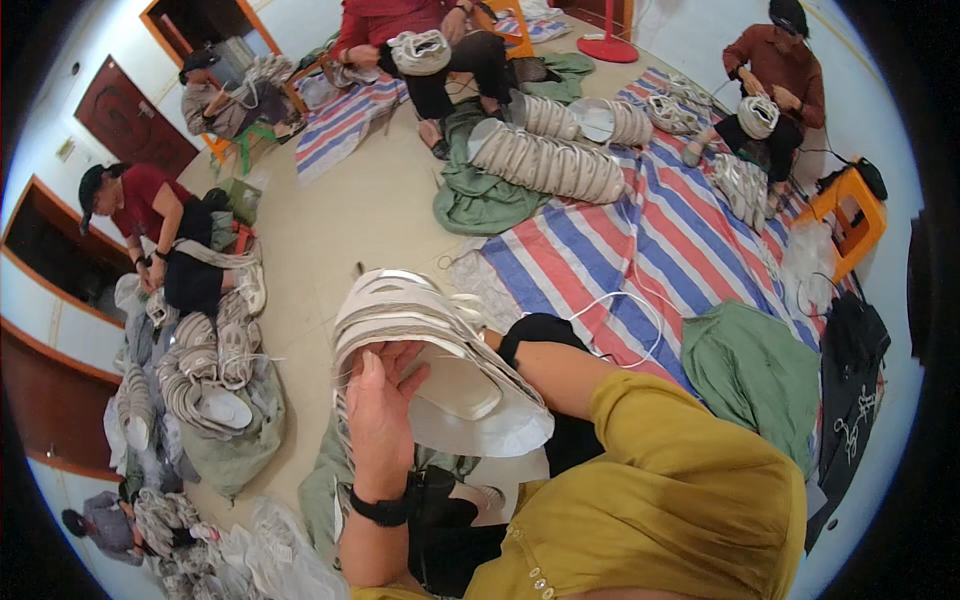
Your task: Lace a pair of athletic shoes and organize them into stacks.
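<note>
In front of me is a nested stack of beige shoe uppers (400,315), tilted, with the open end and white inner lining facing me. My left hand (380,405) holds the stack at its near left side. Its fingers reach into the opening and press against the inside. A black band circles that wrist. My right forearm (565,375) runs to the stack's far right side. The right hand itself is hidden behind the uppers, so its fingers do not show.
A striped tarp (650,240) covers the floor ahead, bearing rows of nested uppers (545,165). Green cloth (750,370) and an orange stool (848,220) lie to the right. Piled uppers (200,370) stand at left. Several people sit around the room handling uppers.
</note>
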Demonstrator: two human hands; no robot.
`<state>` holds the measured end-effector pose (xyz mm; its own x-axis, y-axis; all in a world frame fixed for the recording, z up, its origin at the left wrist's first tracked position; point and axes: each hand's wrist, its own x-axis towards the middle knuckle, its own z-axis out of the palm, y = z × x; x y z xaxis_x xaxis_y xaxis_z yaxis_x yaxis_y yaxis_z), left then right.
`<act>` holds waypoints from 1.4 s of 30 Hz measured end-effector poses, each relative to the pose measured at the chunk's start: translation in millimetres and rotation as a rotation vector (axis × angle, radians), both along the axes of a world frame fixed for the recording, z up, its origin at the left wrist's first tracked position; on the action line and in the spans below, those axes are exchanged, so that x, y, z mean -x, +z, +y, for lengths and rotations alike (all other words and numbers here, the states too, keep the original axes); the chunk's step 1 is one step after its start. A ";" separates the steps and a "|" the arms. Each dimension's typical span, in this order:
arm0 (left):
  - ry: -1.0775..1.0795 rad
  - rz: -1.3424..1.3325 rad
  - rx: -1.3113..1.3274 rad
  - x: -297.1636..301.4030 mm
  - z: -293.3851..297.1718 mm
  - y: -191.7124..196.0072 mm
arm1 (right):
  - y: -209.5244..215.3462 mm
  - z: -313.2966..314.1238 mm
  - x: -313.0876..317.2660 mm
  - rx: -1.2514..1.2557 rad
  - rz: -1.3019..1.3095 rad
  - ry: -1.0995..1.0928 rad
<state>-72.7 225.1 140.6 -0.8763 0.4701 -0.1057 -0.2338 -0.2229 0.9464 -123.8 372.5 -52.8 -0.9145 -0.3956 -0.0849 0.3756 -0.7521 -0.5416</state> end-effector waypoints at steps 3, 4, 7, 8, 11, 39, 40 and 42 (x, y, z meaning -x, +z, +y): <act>0.034 -0.006 -0.102 6.2 -26.0 -36.9 | -16.8 -14.1 15.9 0.036 -0.076 -0.002; 0.042 -0.081 -0.187 6.3 -36.6 -47.1 | -25.4 -11.6 13.7 0.044 -0.100 -0.001; 0.168 -0.170 -0.254 14.9 -69.1 -76.5 | -12.0 -38.4 11.8 -0.094 -0.115 0.045; 0.236 -0.193 -0.234 20.7 -80.4 -88.6 | 22.7 -41.3 -0.3 -0.247 -0.075 0.059; 0.226 -0.242 -0.302 39.0 -100.1 -119.8 | 33.4 -56.8 13.0 -0.424 -0.218 -0.007; 0.242 -0.470 -0.651 51.8 -101.8 -127.6 | 62.9 -61.0 18.4 -0.790 0.023 -0.481; 0.248 -0.474 -0.649 52.0 -100.6 -126.5 | 64.1 -59.0 18.8 -0.789 0.018 -0.476; 0.306 -0.410 -0.576 52.8 -97.6 -126.3 | 66.6 -55.0 18.5 -0.627 0.015 -0.507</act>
